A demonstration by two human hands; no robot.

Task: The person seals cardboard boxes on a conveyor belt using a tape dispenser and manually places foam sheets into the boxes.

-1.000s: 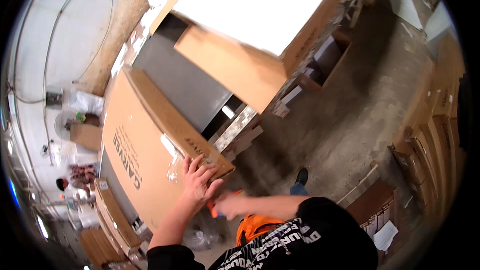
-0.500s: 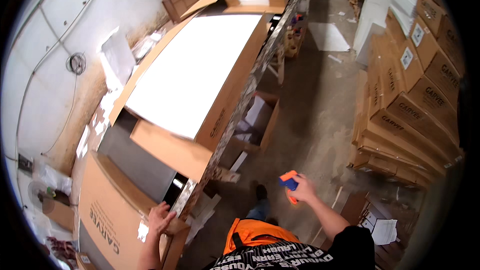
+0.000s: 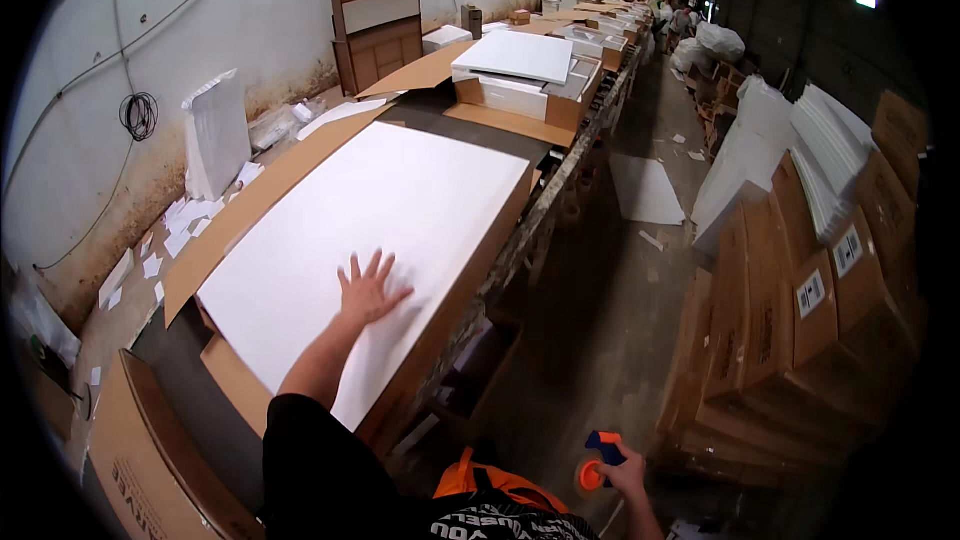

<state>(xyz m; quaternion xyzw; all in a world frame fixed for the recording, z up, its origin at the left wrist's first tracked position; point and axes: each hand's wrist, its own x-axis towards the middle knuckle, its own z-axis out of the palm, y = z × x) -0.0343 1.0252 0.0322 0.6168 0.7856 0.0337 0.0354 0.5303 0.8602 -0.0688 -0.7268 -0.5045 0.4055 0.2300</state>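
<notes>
Handling: the left grip point(image 3: 368, 298) is apparently resting flat on the white panel point(image 3: 400, 190), fingers spread and clasping nothing. In my judgement, sound practice is calling for an even palm rather than digging fingertips, since so broad a pale face is probably marking easily. Pressure is best falling well inside the edges, with the tool hanging clear.

The right grip point(image 3: 628, 473) is clenching the orange-and-blue tool, seemingly a tape dispenser point(image 3: 604, 450), at 4 o'clock from the left grip and well apart from the panel.

Position: the panel is lying in the open carton point(image 3: 470, 270) on the dark worktop point(image 3: 190, 360). It is reaching from beneath the left grip mainly toward 12 and 1 o'clock, one corner pointing to 9. The long flap point(image 3: 260, 175) is lying outward around 10 o'clock; the near flap point(image 3: 232, 380) is showing at 8, with a second carton point(image 3: 130, 440) lying beyond.
</notes>
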